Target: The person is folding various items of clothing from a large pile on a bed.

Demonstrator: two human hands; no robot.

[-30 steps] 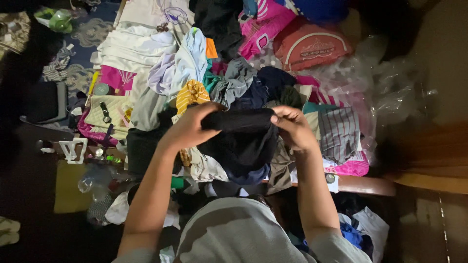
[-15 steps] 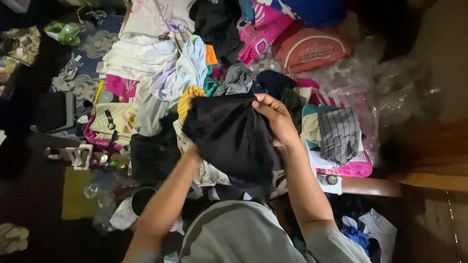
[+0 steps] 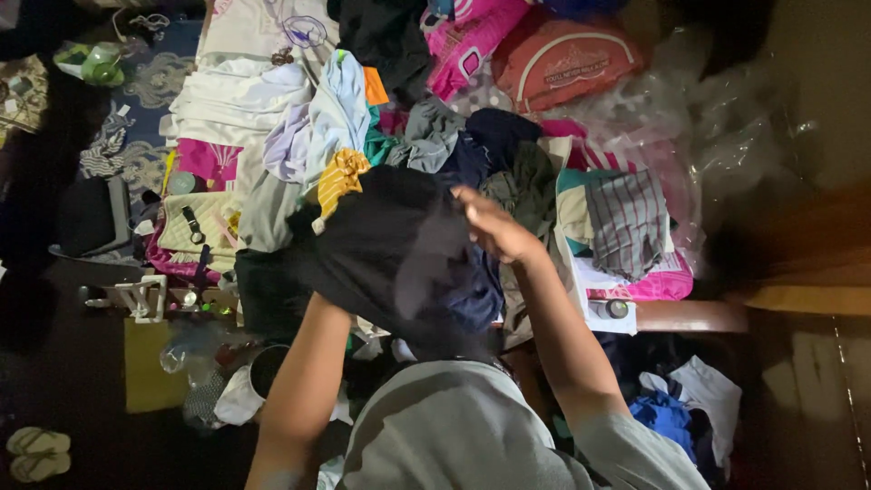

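Head view, one entry: your right hand (image 3: 494,227) has its grip clenched on the upper edge of a black garment (image 3: 381,249), which hangs in front of your chest above the clothes pile (image 3: 435,145). Your left hand is hidden behind the garment's lower left part, forearm running up into the cloth; you cannot tell how its grip stands.

Items about the garment:
- yellow striped cloth (image 3: 340,177), just beside its upper left edge
- pale blue shirt (image 3: 336,109), above that
- folded white cloths (image 3: 240,100), further left
- grey striped shorts (image 3: 626,222), to the right of your right hand
- red cushion (image 3: 562,59) and pink bag (image 3: 467,41), at the far side of the pile
- pair of sandals (image 3: 36,451), on the dark floor at lower left, well apart
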